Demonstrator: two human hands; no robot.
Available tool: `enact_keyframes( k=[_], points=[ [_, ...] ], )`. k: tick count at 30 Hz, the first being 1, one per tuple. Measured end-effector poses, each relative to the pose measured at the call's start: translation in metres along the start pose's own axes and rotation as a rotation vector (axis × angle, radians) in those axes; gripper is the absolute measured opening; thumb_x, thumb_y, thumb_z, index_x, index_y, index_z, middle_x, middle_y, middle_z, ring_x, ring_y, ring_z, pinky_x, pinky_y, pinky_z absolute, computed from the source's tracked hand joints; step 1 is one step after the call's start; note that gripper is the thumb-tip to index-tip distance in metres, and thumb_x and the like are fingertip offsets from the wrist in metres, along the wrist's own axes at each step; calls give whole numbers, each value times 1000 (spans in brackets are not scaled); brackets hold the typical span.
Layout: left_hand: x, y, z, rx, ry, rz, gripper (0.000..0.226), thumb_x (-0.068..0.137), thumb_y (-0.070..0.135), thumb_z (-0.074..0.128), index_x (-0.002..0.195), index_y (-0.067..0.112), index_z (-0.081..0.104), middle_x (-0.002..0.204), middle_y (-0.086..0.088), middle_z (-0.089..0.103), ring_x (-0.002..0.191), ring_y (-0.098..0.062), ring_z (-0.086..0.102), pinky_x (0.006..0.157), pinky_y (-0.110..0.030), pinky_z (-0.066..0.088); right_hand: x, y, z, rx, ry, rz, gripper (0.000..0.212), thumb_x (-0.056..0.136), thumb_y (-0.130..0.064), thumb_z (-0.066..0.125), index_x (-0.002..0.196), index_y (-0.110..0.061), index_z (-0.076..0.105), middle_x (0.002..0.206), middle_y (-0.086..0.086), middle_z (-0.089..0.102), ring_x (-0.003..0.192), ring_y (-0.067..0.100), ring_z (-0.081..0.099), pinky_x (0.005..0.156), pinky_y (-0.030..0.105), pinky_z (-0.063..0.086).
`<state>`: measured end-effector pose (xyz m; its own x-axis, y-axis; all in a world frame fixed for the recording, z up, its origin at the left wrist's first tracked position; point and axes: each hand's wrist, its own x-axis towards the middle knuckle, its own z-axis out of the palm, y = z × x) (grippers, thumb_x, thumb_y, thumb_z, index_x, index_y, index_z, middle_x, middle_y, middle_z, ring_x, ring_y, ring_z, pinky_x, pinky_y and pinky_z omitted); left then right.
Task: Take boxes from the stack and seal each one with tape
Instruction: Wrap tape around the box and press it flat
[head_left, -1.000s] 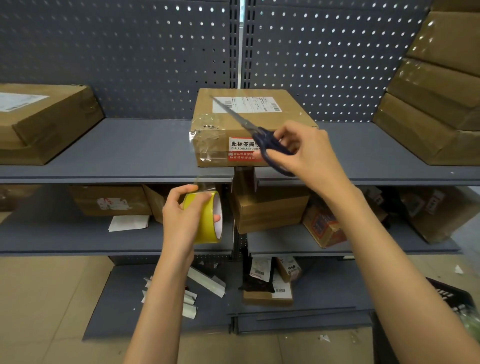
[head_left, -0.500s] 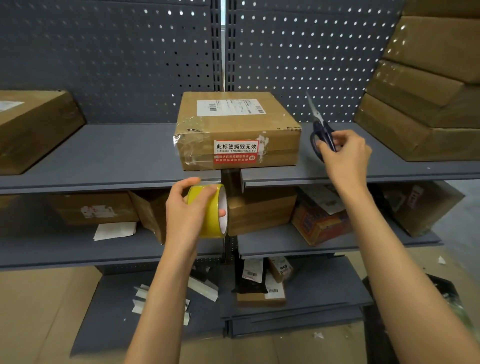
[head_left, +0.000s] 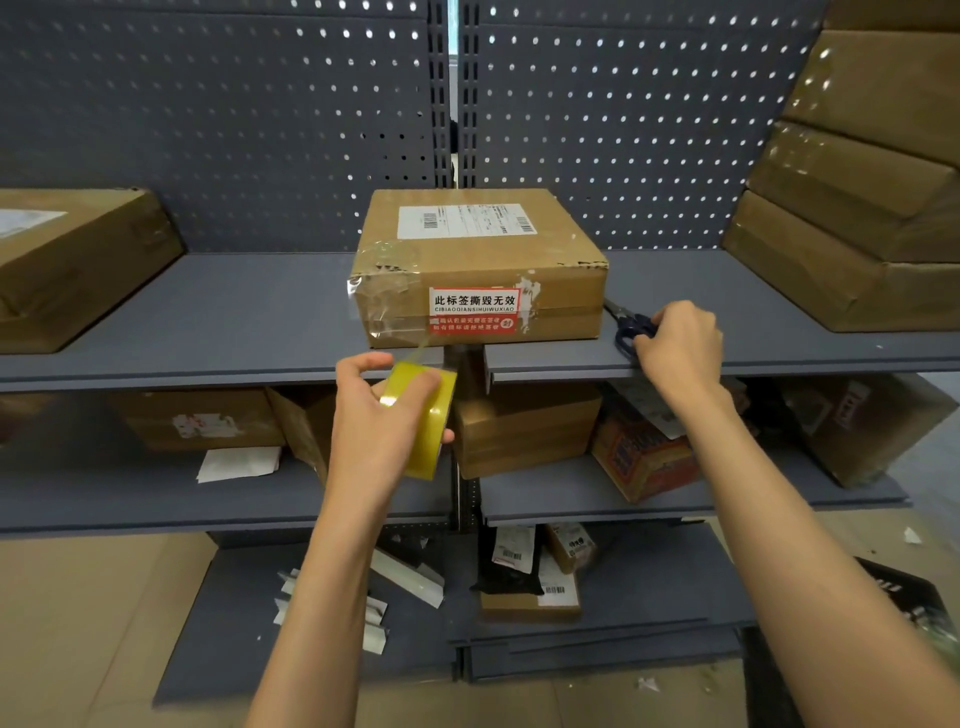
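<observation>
Grey metal shelving unit with perforated back panel (head_left: 218, 130) fills the view behind both hands. Stack of large brown cardboard boxes (head_left: 857, 208) sits on the top shelf, up and right of the right hand, leaning. Another big brown cardboard box (head_left: 78, 265) on the same shelf, far left of the left hand. Square brown cardboard box with white shipping label and red-white sticker (head_left: 483, 260) sits on the top shelf, above the left hand and just left of the right hand; clear tape covers its front-left corner. Left hand (head_left: 374, 415) below the shelf edge, fingers curled round the yellow roll of packing tape (head_left: 423, 415); a thin strip runs from roll up to the box front. Right hand (head_left: 680, 348) at the shelf's front edge, fingers curled on the dark blue-handled scissors (head_left: 631, 327), which lie on the shelf, blade tips beside the box's right side.
</observation>
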<state>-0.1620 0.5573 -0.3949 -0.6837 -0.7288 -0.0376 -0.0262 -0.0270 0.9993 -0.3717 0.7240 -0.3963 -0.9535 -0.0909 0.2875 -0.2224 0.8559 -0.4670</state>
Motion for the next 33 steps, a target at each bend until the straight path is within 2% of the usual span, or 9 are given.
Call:
enact_keyframes(
  k=[5, 10, 12, 14, 17, 22, 26, 30, 33],
  points=[
    [-3, 8, 3, 114, -34, 59, 42, 84, 19, 71, 112, 24, 39, 88, 4, 61, 52, -13, 67, 50, -25, 52, 0, -2, 2, -18, -14, -42, 19, 92, -14, 57, 79, 0, 56, 99, 24, 61, 91, 38, 56, 65, 33, 33],
    [-4, 19, 8, 231, -81, 111, 42, 79, 31, 75, 99, 38, 39, 92, 7, 68, 74, -25, 71, 74, -50, 57, 0, -3, 0, -38, 5, -106, 21, 94, -15, 54, 89, 4, 60, 102, 22, 58, 97, 37, 55, 67, 34, 34],
    [-7, 28, 8, 247, -89, 138, 45, 70, 42, 77, 95, 43, 40, 95, 8, 69, 81, -28, 70, 76, -55, 55, 4, -4, -4, -32, 25, -131, 21, 94, -12, 52, 97, 6, 61, 108, 22, 59, 101, 37, 55, 73, 38, 40],
    [-11, 38, 8, 281, -95, 176, 45, 66, 47, 74, 95, 44, 40, 96, 9, 69, 83, -26, 70, 78, -55, 55, 7, -7, -10, -27, 50, -158, 24, 95, -11, 49, 107, 6, 60, 112, 21, 59, 103, 36, 55, 77, 39, 42],
    [-18, 56, 7, 363, -104, 255, 43, 74, 44, 75, 97, 44, 39, 98, 14, 67, 85, -19, 69, 78, -52, 55, 14, -15, -22, -9, 97, -222, 24, 96, -11, 46, 110, 3, 60, 112, 19, 59, 101, 34, 55, 71, 34, 35],
    [-23, 90, -7, 524, -39, 377, 54, 62, 56, 64, 105, 39, 37, 91, 22, 63, 86, -15, 66, 74, -50, 55, 20, -43, -37, -8, 165, -358, 28, 100, -16, 39, 117, -3, 58, 114, 14, 57, 104, 31, 52, 72, 33, 33],
    [-11, 103, -30, 732, 137, 481, 58, 67, 65, 68, 106, 33, 39, 99, 2, 65, 94, -30, 64, 84, -54, 51, 24, -72, -36, 10, 162, -463, 29, 101, -17, 37, 114, -3, 59, 114, 14, 56, 105, 31, 52, 78, 36, 38],
    [23, 103, -52, 1006, 272, 478, 50, 84, 36, 68, 121, 9, 47, 119, -21, 59, 107, -41, 54, 83, -47, 43, 22, -102, -28, 15, 150, -557, 29, 100, -19, 37, 114, -3, 57, 116, 14, 56, 105, 31, 52, 79, 36, 38],
    [48, 99, -66, 1151, 265, 450, 47, 85, 27, 68, 121, 3, 50, 113, -25, 59, 101, -42, 54, 72, -39, 34, 14, -126, -20, 22, 132, -609, 28, 99, -21, 39, 113, -5, 58, 117, 13, 57, 106, 31, 53, 79, 37, 39]
  ],
)
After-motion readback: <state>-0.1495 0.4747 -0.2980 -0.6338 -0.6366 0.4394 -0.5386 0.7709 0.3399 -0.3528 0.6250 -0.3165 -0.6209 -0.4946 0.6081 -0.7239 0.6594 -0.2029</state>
